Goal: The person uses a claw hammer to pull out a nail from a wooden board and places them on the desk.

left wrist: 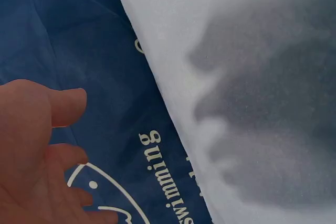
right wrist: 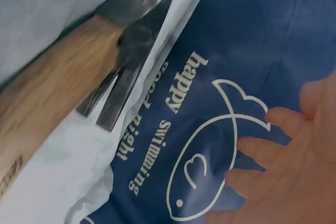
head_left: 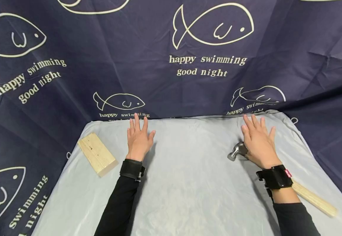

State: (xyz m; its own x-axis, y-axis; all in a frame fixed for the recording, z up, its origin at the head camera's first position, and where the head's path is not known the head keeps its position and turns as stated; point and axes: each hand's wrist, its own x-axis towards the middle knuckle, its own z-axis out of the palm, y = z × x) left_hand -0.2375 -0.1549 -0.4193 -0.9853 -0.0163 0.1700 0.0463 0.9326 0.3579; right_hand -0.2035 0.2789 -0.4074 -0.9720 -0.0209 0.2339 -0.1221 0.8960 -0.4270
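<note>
Nothing looks begun: both hands hover flat with fingers spread, the right hand (head_left: 257, 141) directly above the hammer (head_left: 238, 150) but not gripping it, the left hand (head_left: 138, 137) and wooden block (head_left: 97, 154) well left of the hammer, block untouched.

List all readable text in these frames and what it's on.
"happy swimming good night": printed under each fish outline on the dark blue backdrop cloth, repeated across it.
Red tag on the right wrist strap: too small to read.
Dark mark on the hammer handle: blurred, unreadable.
</note>
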